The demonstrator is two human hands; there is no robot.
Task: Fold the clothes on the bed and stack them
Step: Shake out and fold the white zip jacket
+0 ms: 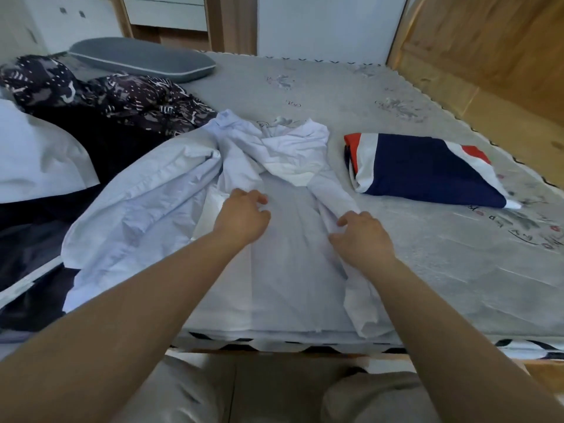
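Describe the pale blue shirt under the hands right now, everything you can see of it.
The pale blue shirt is thin, wrinkled woven cloth, lying lengthwise on the grey bed cover, hem at the near edge, collar crumpled at the far end. Its left side is bunched and spread towards the dark clothes; its right side is folded inward in a narrow ridge. The left hand rests on its middle with fingers curled; the right hand pinches the folded ridge. It is only partly folded.

Single head-worn wide-angle view, positioned at the near edge of the bed (396,87), facing forward and down across it toward the far wall; close range, mattress fills the frame.
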